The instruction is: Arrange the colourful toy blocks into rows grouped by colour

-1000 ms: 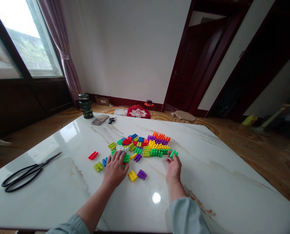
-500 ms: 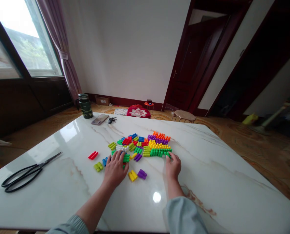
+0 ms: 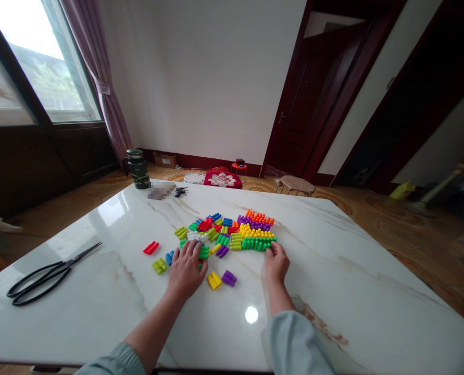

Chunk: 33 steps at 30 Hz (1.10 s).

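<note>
Black shears (image 3: 55,275) lie left of the loose plastic pieces (image 3: 213,234); a camouflage flask (image 3: 138,171) stands farther back. The glossy, veined white table (image 3: 356,276) faces a pale wall (image 3: 200,78). The left hand (image 3: 187,265) covers some pieces; the right hand (image 3: 277,262) touches the knobbed green row's (image 3: 256,244) right end. Whether either grips cannot be told.

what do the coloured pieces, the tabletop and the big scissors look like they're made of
Coloured pieces: likely moulded plastic, smooth and slightly shiny, judging by the bright, even colours.
Tabletop: glossy stone or a stone-look slab; veins and bright reflections show, but not which.
Scissors: probably metal, with greyish blades; the black handles could be painted or coated.
</note>
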Each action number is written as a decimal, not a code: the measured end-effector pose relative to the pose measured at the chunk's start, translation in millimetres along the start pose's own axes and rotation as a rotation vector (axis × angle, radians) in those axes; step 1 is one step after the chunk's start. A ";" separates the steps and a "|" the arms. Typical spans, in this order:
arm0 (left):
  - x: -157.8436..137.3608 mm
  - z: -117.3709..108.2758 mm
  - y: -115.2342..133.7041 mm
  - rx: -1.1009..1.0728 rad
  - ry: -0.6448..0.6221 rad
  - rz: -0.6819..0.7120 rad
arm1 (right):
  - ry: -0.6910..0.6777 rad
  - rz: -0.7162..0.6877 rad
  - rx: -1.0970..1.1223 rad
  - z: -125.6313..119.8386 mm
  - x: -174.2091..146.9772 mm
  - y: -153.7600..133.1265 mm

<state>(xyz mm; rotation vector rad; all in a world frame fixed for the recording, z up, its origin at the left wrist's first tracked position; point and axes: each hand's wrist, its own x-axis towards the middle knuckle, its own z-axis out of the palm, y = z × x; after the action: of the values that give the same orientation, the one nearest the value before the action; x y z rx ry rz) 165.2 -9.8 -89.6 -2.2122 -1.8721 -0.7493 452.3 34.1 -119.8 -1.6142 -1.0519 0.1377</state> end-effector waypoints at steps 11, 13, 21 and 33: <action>-0.2 -2.2 1.5 0.000 -0.012 -0.012 | -0.118 -0.042 -0.171 -11.1 -14.1 -23.9; -0.3 -2.1 1.7 -0.001 -0.013 -0.014 | -0.129 -0.064 -0.183 -10.6 -14.0 -24.1; -0.7 -2.0 1.6 0.008 -0.025 -0.016 | -0.120 -0.091 -0.209 -12.4 -15.2 -26.3; -1.7 -9.6 4.6 -0.039 -0.039 -0.019 | -0.517 -0.337 -0.175 -13.2 -37.5 -39.4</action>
<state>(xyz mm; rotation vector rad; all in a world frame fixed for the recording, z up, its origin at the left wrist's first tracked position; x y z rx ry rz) 166.8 -16.3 -81.3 -2.2511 -1.9159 -0.7575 416.3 -3.0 -98.4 -1.5652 -1.7608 0.2494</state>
